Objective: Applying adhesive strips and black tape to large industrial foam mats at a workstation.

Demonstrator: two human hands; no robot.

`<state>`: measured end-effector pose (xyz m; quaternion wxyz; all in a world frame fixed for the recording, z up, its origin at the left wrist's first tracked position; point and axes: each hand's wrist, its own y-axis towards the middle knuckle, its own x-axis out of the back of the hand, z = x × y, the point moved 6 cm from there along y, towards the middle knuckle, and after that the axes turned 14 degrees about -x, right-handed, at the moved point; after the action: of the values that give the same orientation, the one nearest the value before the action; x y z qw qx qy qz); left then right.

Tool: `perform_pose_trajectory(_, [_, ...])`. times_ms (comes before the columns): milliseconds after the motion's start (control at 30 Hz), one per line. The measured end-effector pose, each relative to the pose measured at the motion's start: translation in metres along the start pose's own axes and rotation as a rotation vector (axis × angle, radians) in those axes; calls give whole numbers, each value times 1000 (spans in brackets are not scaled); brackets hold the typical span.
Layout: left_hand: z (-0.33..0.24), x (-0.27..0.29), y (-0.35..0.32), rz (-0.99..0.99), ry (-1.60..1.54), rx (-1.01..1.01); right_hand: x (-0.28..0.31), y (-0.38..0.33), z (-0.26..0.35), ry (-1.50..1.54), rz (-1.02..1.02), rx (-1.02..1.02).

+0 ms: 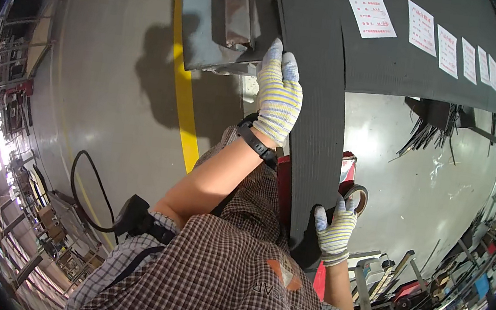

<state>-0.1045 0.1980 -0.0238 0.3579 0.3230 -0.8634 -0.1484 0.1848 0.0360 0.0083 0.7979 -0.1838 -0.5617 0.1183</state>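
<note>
My left hand (pixel 278 94), in a striped knit glove, lies along the left edge of a long dark grey corrugated strip (pixel 319 120). Its fingers are stretched out and point away from me; the thumb is hidden. At the strip's near end is my right hand (pixel 336 232), gloved alike. Its fingers press against a roll of tape (pixel 361 198), which juts out beyond the strip's right side, while the thumb lies apart near the strip's edge. Part of the roll is hidden behind the fingers.
A wide dark grey sheet (pixel 405 66) crosses the far end, with several white printed labels (pixel 371 13) in a row. A rusty metal bar (pixel 237 10) rests on a grey metal surface (pixel 199 45). Cut black strips (pixel 431 130) hang at the right. A yellow line (pixel 182 98) marks the floor.
</note>
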Motion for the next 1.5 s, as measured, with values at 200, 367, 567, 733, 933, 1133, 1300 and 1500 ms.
perform_pose_trajectory(200, [10,2,0,-73,-155,115,9,5,4,49,46,4])
perform_pose_trajectory(367, [-3,15,2,85,6,7,47,25,11,267,-65,49])
perform_pose_trajectory(567, [-49,76,-18,232,-366,18,107,38,2,866,-79,-221])
perform_pose_trajectory(733, [-108,76,-47,821,-891,246,106,36,29,1189,238,-219])
perform_pose_trajectory(933, [-123,91,-29,825,-895,168,108,47,66,990,159,81])
perform_pose_trajectory(1133, [-117,107,-14,777,-849,113,89,46,73,1061,266,92])
perform_pose_trajectory(1300, [-109,105,-15,825,-892,292,59,36,80,1456,532,-48])
perform_pose_trajectory(1500, [-114,114,-3,790,-823,74,87,33,89,901,59,113])
